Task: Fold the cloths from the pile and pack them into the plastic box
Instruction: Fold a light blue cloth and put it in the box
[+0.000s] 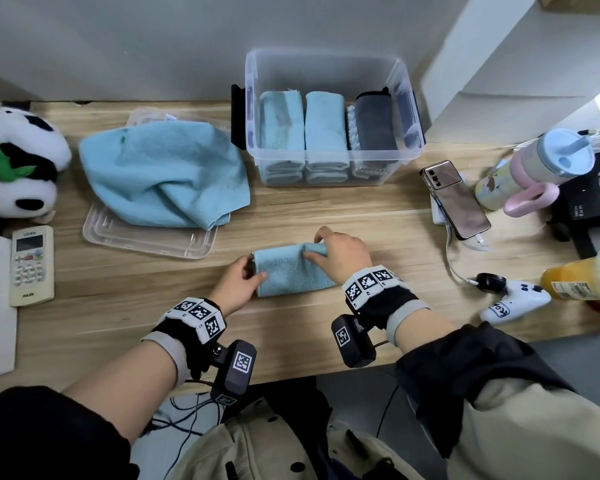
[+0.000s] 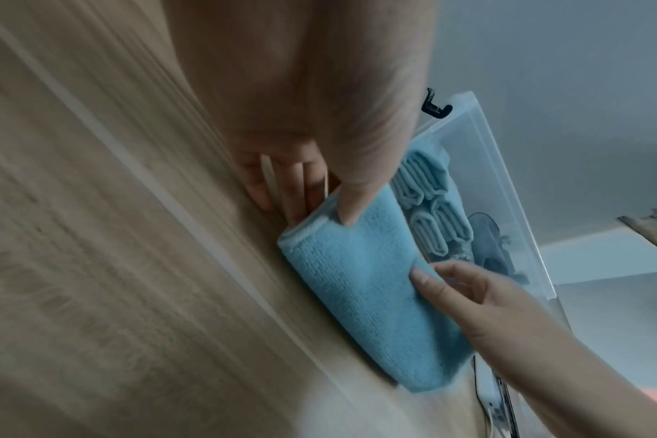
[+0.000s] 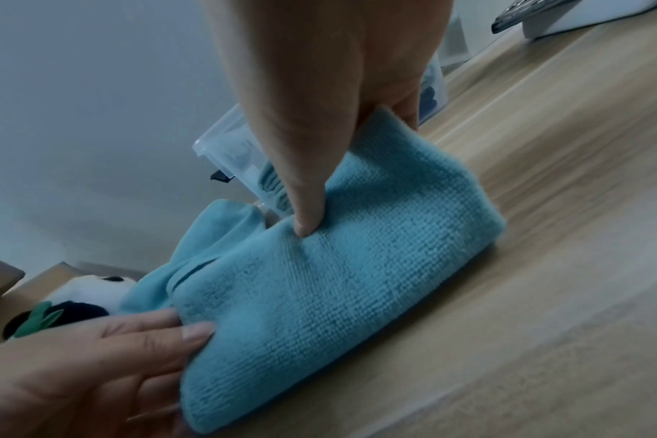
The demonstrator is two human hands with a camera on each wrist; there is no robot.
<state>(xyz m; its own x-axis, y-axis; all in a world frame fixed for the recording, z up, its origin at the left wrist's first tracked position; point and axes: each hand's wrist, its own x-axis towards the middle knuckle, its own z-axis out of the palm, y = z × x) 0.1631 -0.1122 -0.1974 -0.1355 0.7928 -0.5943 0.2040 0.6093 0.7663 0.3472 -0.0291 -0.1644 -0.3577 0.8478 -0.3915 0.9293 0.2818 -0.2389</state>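
A folded light-blue cloth (image 1: 291, 277) lies on the wooden table in front of me. My left hand (image 1: 255, 271) pinches its left end, thumb on top and fingers at the open edge (image 2: 293, 192). My right hand (image 1: 314, 247) grips the right part, thumb pressed into the top (image 3: 308, 213) and fingers curled behind the far edge. The clear plastic box (image 1: 249, 98) stands behind, holding rows of folded blue cloths and a dark grey one. To the left, the pile is one loose blue cloth (image 1: 160, 171) on the box lid (image 1: 142, 242).
A panda plush (image 1: 14, 161) and a remote (image 1: 32, 265) are at the left. On the right are a phone (image 1: 456, 199) with its cable, a tumbler (image 1: 541, 168), a white game controller (image 1: 515, 303) and an orange bottle (image 1: 582, 278). The table's front edge is just below my wrists.
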